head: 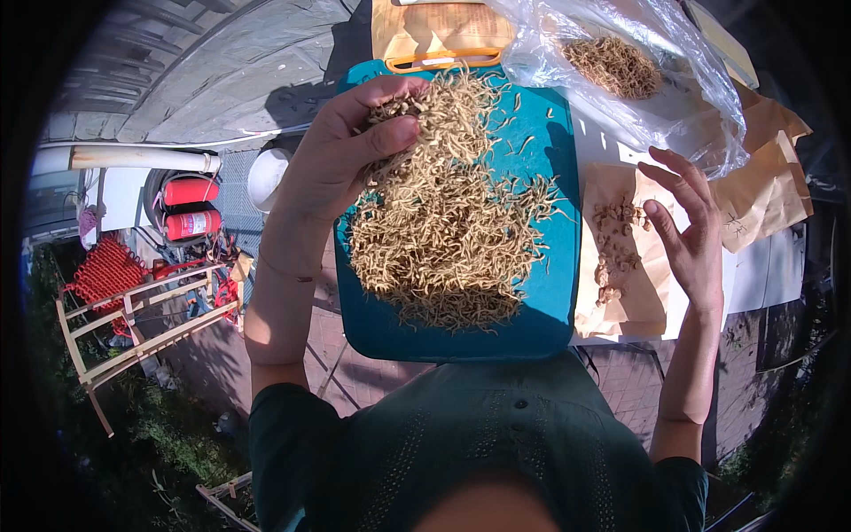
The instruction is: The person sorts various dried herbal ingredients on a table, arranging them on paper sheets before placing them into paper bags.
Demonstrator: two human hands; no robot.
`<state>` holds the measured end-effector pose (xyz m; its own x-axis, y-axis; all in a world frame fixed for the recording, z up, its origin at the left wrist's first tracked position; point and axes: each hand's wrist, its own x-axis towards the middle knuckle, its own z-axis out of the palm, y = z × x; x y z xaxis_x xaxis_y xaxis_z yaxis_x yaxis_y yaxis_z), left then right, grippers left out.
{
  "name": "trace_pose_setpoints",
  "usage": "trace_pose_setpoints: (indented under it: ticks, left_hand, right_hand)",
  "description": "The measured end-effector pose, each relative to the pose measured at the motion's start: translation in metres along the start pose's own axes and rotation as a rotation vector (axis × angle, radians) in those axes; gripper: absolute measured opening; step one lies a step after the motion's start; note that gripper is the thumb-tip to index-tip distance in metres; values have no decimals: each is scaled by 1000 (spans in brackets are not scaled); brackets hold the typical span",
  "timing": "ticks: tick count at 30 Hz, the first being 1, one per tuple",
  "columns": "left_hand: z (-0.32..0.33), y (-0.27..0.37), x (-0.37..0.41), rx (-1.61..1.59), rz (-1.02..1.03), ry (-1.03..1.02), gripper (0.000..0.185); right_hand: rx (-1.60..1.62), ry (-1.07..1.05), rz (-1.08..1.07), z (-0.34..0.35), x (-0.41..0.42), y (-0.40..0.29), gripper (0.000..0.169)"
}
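Note:
A heap of thin, curly, pale dried plant pieces (pixel 445 246) covers much of a teal plastic board (pixel 459 342) with an orange handle (pixel 444 61). At the heap's far left side, my left hand (pixel 359 133) holds a clump of these pieces between thumb and fingers. My right hand (pixel 688 223) hovers with its fingers apart at the right edge of a brown paper bag (pixel 641 312), nothing in its grasp. Small shrivelled brown pieces (pixel 615 249) lie on that bag. Whether the fingertips touch the bag cannot be told.
A clear plastic bag (pixel 715 106) with browner dried strands (pixel 615 66) lies at the far right. Beside it is another paper bag (pixel 764 193) bearing writing. A further paper bag (pixel 439 26) lies beyond the board. Red fire extinguishers (pixel 193 225) and a wooden frame (pixel 153 339) are at left.

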<state>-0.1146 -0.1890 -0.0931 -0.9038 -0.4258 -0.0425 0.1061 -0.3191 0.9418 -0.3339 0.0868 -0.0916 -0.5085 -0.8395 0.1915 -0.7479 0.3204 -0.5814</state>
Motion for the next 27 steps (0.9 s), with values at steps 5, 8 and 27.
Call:
trace_pose_setpoints:
  ticks: [5,8,27]
  left_hand:
    - [-9,-9,-1,-410,-76,-196,46]
    - [-13,-10,-6,-438,-159,-112,39]
    - [42,16,-26,-134,-220,343,40]
  right_hand:
    - [76,-91,19,11,-4,-11,36]
    - [88,-115,-2,15,-7,-16,37]
    - [14,-159,-20,17,-19,-36,37]
